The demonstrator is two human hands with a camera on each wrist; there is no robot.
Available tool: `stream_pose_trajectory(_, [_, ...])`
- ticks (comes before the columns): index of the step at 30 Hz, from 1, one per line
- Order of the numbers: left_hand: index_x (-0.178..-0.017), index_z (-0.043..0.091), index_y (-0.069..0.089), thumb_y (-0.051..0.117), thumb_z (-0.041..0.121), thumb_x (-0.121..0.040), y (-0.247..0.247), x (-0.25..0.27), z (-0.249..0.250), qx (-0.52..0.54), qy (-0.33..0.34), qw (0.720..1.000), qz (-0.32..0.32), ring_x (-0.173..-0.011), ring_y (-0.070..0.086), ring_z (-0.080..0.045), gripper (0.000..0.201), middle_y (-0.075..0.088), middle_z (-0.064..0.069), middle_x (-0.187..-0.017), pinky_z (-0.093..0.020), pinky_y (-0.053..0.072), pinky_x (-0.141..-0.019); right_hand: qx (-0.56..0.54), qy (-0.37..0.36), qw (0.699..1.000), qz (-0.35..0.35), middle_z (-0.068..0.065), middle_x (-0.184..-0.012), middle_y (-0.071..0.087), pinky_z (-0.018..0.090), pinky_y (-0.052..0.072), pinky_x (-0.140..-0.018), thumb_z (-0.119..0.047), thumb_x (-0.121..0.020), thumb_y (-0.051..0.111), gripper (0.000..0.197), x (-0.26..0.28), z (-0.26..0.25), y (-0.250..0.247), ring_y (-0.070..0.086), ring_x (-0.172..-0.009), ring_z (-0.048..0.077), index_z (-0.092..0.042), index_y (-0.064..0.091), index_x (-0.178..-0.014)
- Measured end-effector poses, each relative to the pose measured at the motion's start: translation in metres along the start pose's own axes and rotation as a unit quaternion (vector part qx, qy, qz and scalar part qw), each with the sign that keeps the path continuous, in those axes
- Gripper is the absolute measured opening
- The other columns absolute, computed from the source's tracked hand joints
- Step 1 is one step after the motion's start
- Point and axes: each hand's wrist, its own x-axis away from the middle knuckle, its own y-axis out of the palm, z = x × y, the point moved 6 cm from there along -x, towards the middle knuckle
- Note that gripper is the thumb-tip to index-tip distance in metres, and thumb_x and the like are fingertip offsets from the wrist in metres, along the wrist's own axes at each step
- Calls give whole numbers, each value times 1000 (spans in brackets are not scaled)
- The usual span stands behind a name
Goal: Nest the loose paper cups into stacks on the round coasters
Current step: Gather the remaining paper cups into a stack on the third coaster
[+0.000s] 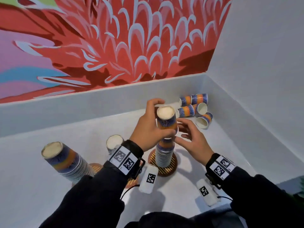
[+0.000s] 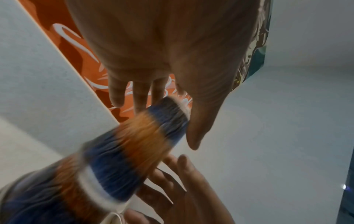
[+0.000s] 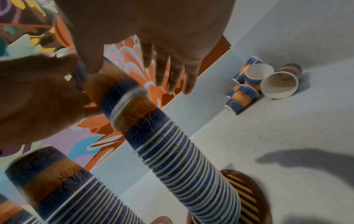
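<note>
The left hand (image 1: 148,127) has its grip wrapped round an upside-down paper cup (image 1: 166,118), thumb on the near side and fingers (image 1: 154,102) curling over the far side. The cup sits directly above the middle stack (image 1: 164,155), which stands on a striped round coaster (image 1: 171,170) on the white tabletop (image 1: 213,145). The cup's long axis runs close to vertical, roughly in line with the stack's, and its rim already overlaps the top of the stack, so the coming move looks like a straight push down. The right hand (image 1: 190,140) hovers just beside the stack's upper part, fingers spread and grasping nothing. The remaining loose cups (image 1: 197,109) lie on their sides toward the far right corner, nearer the right hand.
</note>
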Motion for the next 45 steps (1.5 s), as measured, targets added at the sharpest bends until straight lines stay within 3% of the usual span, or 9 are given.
stream_pose_trajectory(7, [-149, 40, 37, 87, 36, -84, 0, -10, 10, 14, 16, 999, 38, -128, 56, -7, 82, 58, 12, -138, -20, 42, -102, -23, 54, 994, 93, -6, -125, 71, 34, 55, -104, -25, -98, 73, 37, 15, 25, -42, 67, -115, 5, -29, 60, -133])
stream_pose_trajectory(18, [-134, 24, 55, 75, 17, -90, 97, -122, 132, 50, 142, 985, 88, -112, 60, -5, 48, 63, 6, -122, -12, 45, -88, -66, 196, 954, 218, 3, -116, 69, 38, 54, -78, -30, -96, 76, 36, -60, 101, -178, 67, -105, 23, -20, 62, -127])
stream_pose_trajectory(22, [-136, 24, 53, 72, 12, -89, 176, -160, 72, 16, 53, 995, 83, -119, 56, -12, 52, 58, 3, -131, -32, 48, -105, -81, 332, 922, 183, 5, -115, 65, 44, 54, -78, -41, -94, 76, 43, -80, 169, -190, 62, -96, 26, -21, 56, -127])
stream_pose_trajectory(26, [-130, 22, 57, 77, 13, -84, 229, -169, -40, 16, -145, 985, 87, -117, 55, -17, 51, 55, 3, -130, -33, 46, -106, -155, 437, 876, 133, 2, -91, 54, 36, 48, -68, -67, -68, 82, 57, -84, 237, -172, 51, -75, 21, -20, 61, -93])
stream_pose_trajectory(29, [-149, 22, 46, 74, 15, -85, 236, -174, -104, -54, -236, 965, 102, -134, 51, -28, 71, 47, -5, -149, -46, 45, -113, -148, 436, 876, 145, 4, -102, 61, 38, 53, -75, -72, -81, 75, 57, -95, 260, -165, 56, -87, 22, -19, 65, -98])
stream_pose_trajectory(32, [-155, 25, 38, 66, 12, -88, 229, -191, -131, -160, -257, 946, 116, -139, 47, -34, 74, 36, -6, -160, -49, 45, -112, -134, 415, 886, 156, 5, -111, 67, 42, 57, -86, -87, -65, 72, 90, -117, 270, -159, 62, -95, 25, -13, 67, -116])
stream_pose_trajectory(37, [-163, 32, 23, 64, 23, -92, 230, -234, -156, -245, -301, 921, 41, -153, 33, -32, 82, 20, -2, -172, -54, 38, -118, -97, 378, 894, 219, 3, -92, 73, 47, 61, -90, -71, -61, 82, 62, -147, 260, -159, 72, -89, 29, -17, 64, -86])
stream_pose_trajectory(42, [-153, 32, 36, 60, 31, -93, 243, -248, -170, -342, -305, 888, -36, -139, 43, -38, 64, 41, -7, -152, -54, 41, -109, -53, 394, 902, 170, 0, -119, 62, 44, 56, -100, -49, -62, 90, 80, -147, 268, -147, 64, -109, 28, -23, 56, -129])
stream_pose_trajectory(45, [-138, 30, 49, 61, 41, -92, 246, -239, -174, -411, -309, 857, -29, -126, 46, -38, 49, 44, -10, -134, -50, 39, -103, -84, 365, 912, 165, 6, -116, 71, 35, 58, -80, -22, -73, 88, 67, -133, 274, -147, 72, -99, 27, -11, 60, -132])
